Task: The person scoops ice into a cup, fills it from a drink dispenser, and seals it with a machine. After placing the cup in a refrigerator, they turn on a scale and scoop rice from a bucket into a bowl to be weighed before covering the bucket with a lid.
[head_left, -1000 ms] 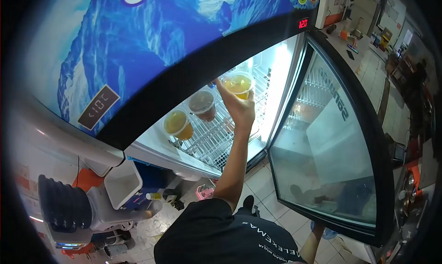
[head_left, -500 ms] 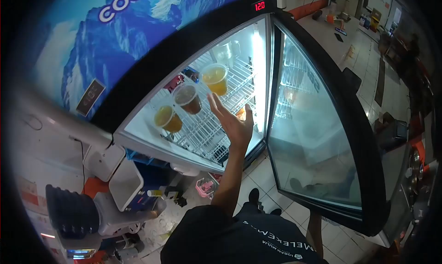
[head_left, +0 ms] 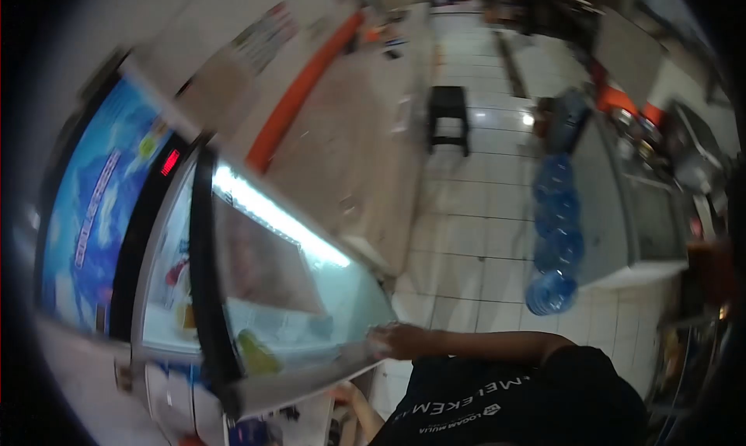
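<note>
The drinks fridge [head_left: 128, 267] is at the left, its glass door [head_left: 268, 333] partly open with a black frame. My right hand [head_left: 398, 342] reaches across to the door's near outer edge and grips it. Below the door's lower edge is my left hand [head_left: 346, 395], smeared by motion, with its fingers unclear. A yellow drink cup [head_left: 186, 315] shows in the gap of the fridge, and a yellow-green shape [head_left: 258, 354] is seen through the door glass.
A long counter [head_left: 334, 135] with an orange edge runs behind the fridge. A black stool [head_left: 448, 116] stands on the tiled floor. Large blue water bottles [head_left: 556, 248] are lined up beside a white cabinet [head_left: 602, 205] at the right.
The view has swung right. My left hand has come out of the fridge and is empty or unclear below the door. My right hand now holds the door, whose opening looks narrower.
</note>
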The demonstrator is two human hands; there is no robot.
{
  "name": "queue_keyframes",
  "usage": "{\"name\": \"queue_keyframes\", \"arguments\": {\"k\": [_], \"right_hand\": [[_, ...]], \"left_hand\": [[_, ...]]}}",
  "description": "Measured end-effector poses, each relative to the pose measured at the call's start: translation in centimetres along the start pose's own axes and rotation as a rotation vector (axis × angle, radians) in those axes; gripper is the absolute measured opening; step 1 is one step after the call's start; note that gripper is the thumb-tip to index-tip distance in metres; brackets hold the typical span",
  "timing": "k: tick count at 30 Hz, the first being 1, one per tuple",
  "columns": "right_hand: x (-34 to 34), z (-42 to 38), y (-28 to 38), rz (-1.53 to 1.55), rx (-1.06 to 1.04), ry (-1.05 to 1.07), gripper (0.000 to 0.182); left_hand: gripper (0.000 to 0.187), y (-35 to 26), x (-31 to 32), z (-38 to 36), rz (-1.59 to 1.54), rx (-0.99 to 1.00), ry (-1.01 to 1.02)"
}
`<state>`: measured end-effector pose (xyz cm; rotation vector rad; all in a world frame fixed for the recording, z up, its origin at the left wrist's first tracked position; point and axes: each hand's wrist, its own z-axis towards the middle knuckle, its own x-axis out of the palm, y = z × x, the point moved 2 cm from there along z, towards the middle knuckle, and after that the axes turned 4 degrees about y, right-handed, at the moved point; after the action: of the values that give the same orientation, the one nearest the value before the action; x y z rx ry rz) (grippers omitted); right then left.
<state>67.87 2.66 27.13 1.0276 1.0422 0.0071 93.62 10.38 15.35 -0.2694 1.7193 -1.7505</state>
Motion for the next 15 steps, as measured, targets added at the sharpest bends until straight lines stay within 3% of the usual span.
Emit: {"name": "queue_keyframes", "arguments": {"k": [2,3,5,6,8,10,12,14,15], "right_hand": [[-1.5,-0.9,-0.9,0.201,-0.014,0.231,0.051],[-2.4,-1.8,-2.2,0.199,0.012,0.203,0.051],[-3.8,-3.0,-3.9,0.165,-0.065,0.441,0.052],[-5.1,-3.1,-5.3,0.159,-0.052,0.423,0.052],[-8.1,-3.7,-8.9,0.089,0.064,0.556,0.051],[-13.6,-4.9,-12.0,0.129,0.119,0.412,0.048],[-15.3,-5.8,-20.2,0.166,0.185,0.279,0.052],[-18.6,-9.3,-28.5,0.214,0.391,0.124,0.052],[-16.8,-12.3,-36.4,0.031,0.323,-0.129,0.047]], "left_hand": [[0.051,2.8,-0.3,-3.2,0.056,-0.154,0.054],[0.05,3.4,0.1,-4.2,0.089,-0.206,0.09],[0.049,3.7,1.3,-4.9,0.136,-0.253,0.165],[0.049,3.5,2.3,-4.4,0.167,-0.264,0.2],[0.048,2.7,5.2,-2.9,0.227,-0.287,0.275],[0.048,2.2,8.5,-1.6,0.296,-0.329,0.34],[0.047,1.9,12.2,0.2,0.362,-0.37,0.393],[0.047,2.1,16.5,1.7,0.431,-0.424,0.464],[0.047,2.3,18.9,2.6,0.466,-0.446,0.504]]}}
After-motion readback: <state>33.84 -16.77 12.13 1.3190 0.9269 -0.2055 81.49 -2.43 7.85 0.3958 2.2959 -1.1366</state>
